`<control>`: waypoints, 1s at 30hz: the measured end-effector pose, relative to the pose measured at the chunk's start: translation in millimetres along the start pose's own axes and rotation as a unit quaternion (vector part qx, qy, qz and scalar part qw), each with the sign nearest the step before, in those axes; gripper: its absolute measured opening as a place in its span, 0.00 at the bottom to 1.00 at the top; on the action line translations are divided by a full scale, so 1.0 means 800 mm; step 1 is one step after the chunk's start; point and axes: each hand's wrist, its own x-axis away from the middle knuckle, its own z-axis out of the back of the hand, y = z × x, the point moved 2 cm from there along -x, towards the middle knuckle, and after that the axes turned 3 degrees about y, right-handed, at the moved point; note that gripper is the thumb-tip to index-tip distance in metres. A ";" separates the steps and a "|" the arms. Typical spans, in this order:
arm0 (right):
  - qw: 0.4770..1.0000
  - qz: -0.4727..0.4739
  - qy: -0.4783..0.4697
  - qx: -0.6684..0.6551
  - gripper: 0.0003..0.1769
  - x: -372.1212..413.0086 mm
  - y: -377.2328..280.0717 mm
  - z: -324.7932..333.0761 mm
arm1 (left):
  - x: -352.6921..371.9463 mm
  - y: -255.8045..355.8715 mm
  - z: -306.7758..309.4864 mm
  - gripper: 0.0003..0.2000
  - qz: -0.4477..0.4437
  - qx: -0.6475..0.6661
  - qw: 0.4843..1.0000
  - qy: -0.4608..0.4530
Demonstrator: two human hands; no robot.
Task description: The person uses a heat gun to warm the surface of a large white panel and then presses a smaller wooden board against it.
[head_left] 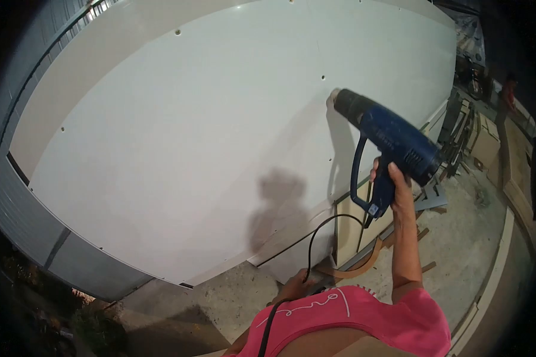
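One huge white panel (178,154), and one blue heat gun (399,135) with its nozzle right up near it. Two hands: right hand (401,181) wrapped round the gun's handle, left hand (293,287) at the one black cord (309,247), can't tell if gripping.

Heat gun (402,137) and concrete floor (467,238) suggest a workshop.

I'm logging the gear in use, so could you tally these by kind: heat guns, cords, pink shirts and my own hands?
Heat gun: 1
Black cord: 1
Pink shirt: 1
Hands: 2 (right hand, left hand)
Total: 5
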 end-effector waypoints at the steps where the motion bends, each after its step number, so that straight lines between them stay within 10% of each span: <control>1: 1.000 0.012 -0.001 -0.001 0.20 -0.007 -0.011 -0.006 | -0.004 -0.001 0.003 0.22 -0.006 0.017 1.000 0.011; 30: 0.990 0.095 -0.084 0.062 0.26 -0.080 -0.128 -0.109 | -0.036 0.007 0.024 0.25 -0.046 0.096 0.994 0.029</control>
